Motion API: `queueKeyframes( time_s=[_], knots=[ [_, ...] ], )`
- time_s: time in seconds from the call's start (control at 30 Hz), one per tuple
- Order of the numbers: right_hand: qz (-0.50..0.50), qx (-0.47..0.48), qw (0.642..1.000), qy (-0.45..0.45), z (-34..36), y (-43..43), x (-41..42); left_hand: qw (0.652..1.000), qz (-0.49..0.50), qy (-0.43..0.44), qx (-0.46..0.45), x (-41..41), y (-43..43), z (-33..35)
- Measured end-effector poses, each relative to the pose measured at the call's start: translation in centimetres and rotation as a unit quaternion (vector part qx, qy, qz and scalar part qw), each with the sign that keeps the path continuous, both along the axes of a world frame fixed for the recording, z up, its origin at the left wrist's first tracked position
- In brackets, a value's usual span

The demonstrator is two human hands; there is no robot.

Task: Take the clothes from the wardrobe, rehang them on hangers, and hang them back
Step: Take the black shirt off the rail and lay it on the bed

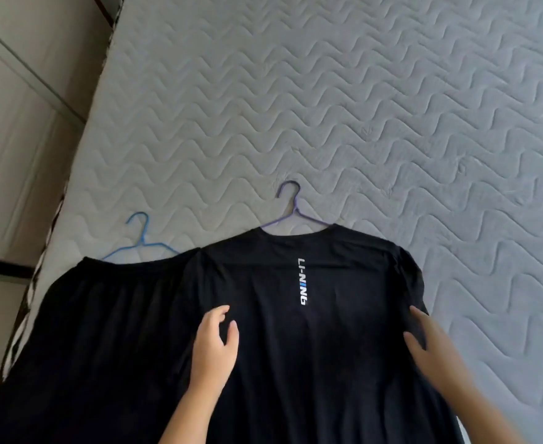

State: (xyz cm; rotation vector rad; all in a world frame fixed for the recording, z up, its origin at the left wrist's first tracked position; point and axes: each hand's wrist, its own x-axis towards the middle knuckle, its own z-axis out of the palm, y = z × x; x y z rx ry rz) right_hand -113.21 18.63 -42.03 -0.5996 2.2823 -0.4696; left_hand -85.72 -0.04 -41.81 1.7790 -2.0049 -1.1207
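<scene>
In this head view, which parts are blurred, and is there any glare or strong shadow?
Head view: the right hand is smeared by motion; the left hand and the logo on the black T-shirt are fairly sharp. Head view: light on the mattress is soft and even, no glare or hard shadow.

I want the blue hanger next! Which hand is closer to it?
Left. The left hand rests on the black T-shirt, nearer the camera than the blue hanger and to its right; the right hand lies at the shirt's far right edge.
</scene>
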Motion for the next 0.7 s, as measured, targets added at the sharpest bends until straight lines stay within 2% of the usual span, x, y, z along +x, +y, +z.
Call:
queueKeyframes(
  time_s=[0.07,0.17,0.27,0.4,0.53,0.7],
  knots=[
    [-0.052,-0.008,0.998,-0.04,1.0,4.3,3.4,0.993,0.072,0.027,0.087,2.1,4.7,2.3],
    [-0.133,-0.025,0.988,-0.076,2.2,9.5,7.3,0.979,0.137,0.034,0.143,4.8,10.1,4.9],
    [-0.168,0.0,0.98,-0.111,3.4,13.8,10.2,0.976,0.118,0.013,0.181,7.6,15.0,7.2],
    [-0.131,0.042,0.981,-0.136,4.7,17.2,11.7,0.983,0.039,-0.039,0.176,11.4,20.1,10.2],
    [-0.157,0.063,0.978,-0.119,6.8,20.1,11.0,0.975,0.11,-0.033,0.19,15.4,23.5,11.1],
    [-0.193,0.014,0.972,-0.13,9.9,24.2,11.8,0.96,0.183,-0.01,0.211,19.7,27.6,11.5]
  ],
)
